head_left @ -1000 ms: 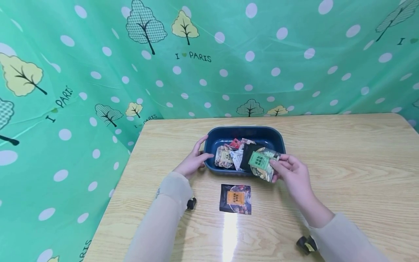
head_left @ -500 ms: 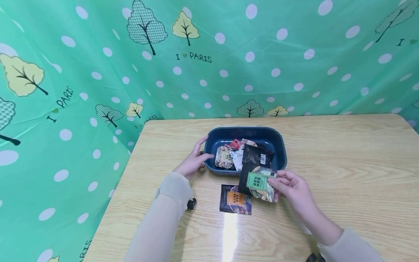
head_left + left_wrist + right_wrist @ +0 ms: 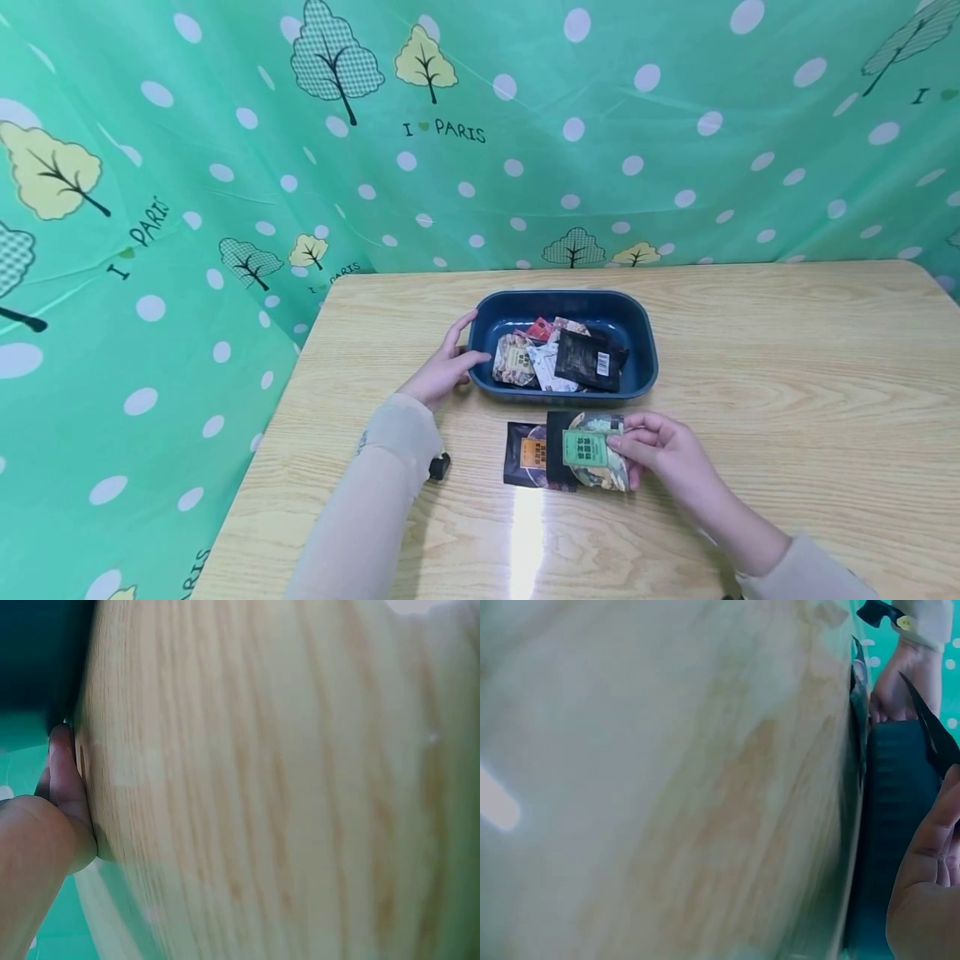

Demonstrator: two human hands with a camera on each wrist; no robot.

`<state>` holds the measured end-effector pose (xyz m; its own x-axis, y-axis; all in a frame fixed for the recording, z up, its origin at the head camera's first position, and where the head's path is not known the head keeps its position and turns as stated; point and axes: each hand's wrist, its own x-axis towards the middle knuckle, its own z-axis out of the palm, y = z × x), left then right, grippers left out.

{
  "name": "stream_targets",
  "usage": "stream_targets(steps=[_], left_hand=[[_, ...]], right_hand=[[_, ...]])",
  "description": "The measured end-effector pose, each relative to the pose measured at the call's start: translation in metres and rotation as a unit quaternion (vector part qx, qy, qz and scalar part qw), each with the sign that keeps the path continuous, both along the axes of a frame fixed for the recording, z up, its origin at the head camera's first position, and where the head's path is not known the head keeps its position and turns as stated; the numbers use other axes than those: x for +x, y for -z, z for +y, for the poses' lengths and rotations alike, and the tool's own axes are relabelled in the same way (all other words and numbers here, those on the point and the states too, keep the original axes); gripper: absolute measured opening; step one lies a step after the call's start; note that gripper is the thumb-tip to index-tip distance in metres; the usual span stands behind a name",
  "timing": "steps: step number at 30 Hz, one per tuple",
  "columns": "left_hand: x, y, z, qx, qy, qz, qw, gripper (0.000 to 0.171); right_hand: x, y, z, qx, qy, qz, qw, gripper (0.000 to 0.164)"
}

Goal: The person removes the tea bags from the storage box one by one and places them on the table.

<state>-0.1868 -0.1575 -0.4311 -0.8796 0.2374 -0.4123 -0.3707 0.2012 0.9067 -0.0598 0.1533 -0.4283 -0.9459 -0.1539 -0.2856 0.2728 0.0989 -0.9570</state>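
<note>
In the head view my right hand [image 3: 667, 454] pinches a black packet [image 3: 588, 450] with a green label and a clear patterned side, by its right edge. It overlaps a similar packet with an orange label [image 3: 531, 452] that lies on the table; whether they touch I cannot tell. My left hand [image 3: 444, 367] holds the left end of a dark blue basin [image 3: 640, 333], its thumb over the rim. Inside the basin lie a black packet with a barcode [image 3: 588, 360], a white packet [image 3: 550, 371], a patterned packet [image 3: 514, 360] and a red one [image 3: 539, 328].
The wooden table [image 3: 787, 358] reaches back to a green curtain [image 3: 570, 175] with white dots and trees. A small black object [image 3: 439, 467] shows beside the left sleeve. Light glares off the table near its front.
My right hand has drawn the green-labelled packet out of the basin toward me, over the orange-labelled one. This uncovered the barcoded black packet. My left hand has stayed put.
</note>
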Motion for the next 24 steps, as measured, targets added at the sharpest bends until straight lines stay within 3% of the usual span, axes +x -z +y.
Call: stream_targets(steps=[6,13,24], left_hand=[[0.0000,0.0016,0.0004,-0.001,-0.004,0.003,1.0000,0.077],[-0.0006,0.0019,0.0002,-0.004,-0.002,0.006,1.0000,0.076],[-0.0011,0.0026,0.0000,0.003,0.002,0.005,1.0000,0.078]], right_hand=[[-0.0024,0.0046,0.0009,0.015,-0.014,-0.015,1.000,0.026],[-0.0055,0.0083,0.0018,0.038,-0.003,-0.037,0.999,0.029],[-0.0077,0.0087,0.0028,0.091,-0.012,-0.037,0.995,0.032]])
